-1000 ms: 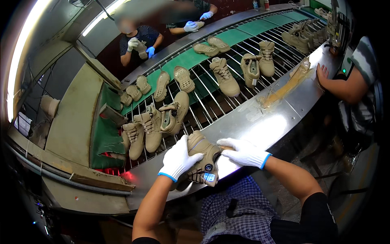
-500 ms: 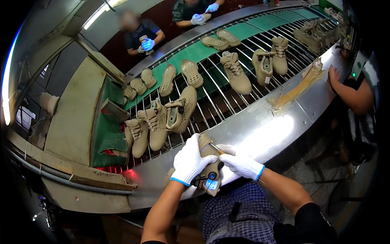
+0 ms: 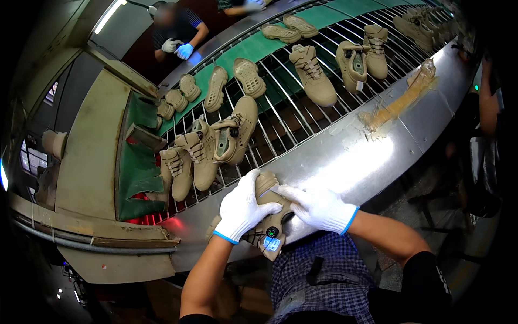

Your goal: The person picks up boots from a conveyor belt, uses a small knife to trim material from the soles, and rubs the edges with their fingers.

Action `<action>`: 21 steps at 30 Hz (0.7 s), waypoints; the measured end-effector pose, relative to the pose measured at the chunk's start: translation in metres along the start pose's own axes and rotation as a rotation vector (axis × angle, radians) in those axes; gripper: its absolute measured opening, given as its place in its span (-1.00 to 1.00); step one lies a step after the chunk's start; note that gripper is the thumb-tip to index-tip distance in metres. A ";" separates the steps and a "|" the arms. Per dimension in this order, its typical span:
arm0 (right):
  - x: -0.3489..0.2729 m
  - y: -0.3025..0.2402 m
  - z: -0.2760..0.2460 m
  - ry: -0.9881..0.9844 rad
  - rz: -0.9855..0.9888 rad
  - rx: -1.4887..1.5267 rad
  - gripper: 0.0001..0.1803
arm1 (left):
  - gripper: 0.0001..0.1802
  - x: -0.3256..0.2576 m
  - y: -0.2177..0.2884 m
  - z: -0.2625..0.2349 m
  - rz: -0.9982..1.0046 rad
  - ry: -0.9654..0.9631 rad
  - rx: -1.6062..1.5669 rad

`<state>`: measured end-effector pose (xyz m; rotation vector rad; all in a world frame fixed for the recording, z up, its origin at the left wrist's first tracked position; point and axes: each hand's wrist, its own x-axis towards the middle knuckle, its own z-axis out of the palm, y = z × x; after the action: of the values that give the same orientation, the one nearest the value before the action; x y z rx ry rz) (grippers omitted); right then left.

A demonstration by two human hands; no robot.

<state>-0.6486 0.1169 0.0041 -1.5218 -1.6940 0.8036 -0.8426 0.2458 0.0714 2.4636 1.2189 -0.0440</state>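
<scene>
In my left hand (image 3: pixel 241 209) is a tan lace-up shoe (image 3: pixel 266 222), gripped by its side over the bench's near edge. The shoe carries a round black dial with a green centre and a blue-white tag, both toward me. My right hand (image 3: pixel 319 208) is closed, its fingertips pressed to the shoe's sole edge. A slim tool seems pinched in those fingers; mostly hidden now, its thin shaft and brownish handle show in the earlier frame. Both hands wear white knit gloves with blue cuffs. Part of another tan shoe (image 3: pixel 212 229) shows left of my left hand.
Beyond the metal ledge (image 3: pixel 345 162), a rack of metal bars (image 3: pixel 280 127) carries several tan shoes (image 3: pixel 313 75) and loose soles (image 3: pixel 249 77). A green belt (image 3: pixel 253 43) runs behind. A co-worker (image 3: pixel 181 32) stands across. Brown tape (image 3: pixel 396 110) covers part of the ledge.
My view has shifted a little, so the rack sits higher and further left. My right fingers have moved up along the shoe, and the tool's handle is now covered.
</scene>
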 end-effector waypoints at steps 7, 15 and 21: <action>0.008 -0.005 0.034 -0.005 0.244 0.676 -0.38 | 0.22 0.000 -0.009 -0.010 -0.021 0.024 0.006; 0.029 -0.028 0.012 -0.173 0.298 0.335 -0.36 | 0.20 0.000 -0.017 -0.013 -0.033 -0.015 0.018; 0.027 -0.026 0.004 -0.170 -0.003 -0.247 -0.43 | 0.19 -0.002 -0.026 -0.007 0.060 -0.013 0.043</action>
<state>-0.6680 0.1407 0.0262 -1.6530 -1.9808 0.7628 -0.8647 0.2611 0.0694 2.5316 1.1496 -0.0710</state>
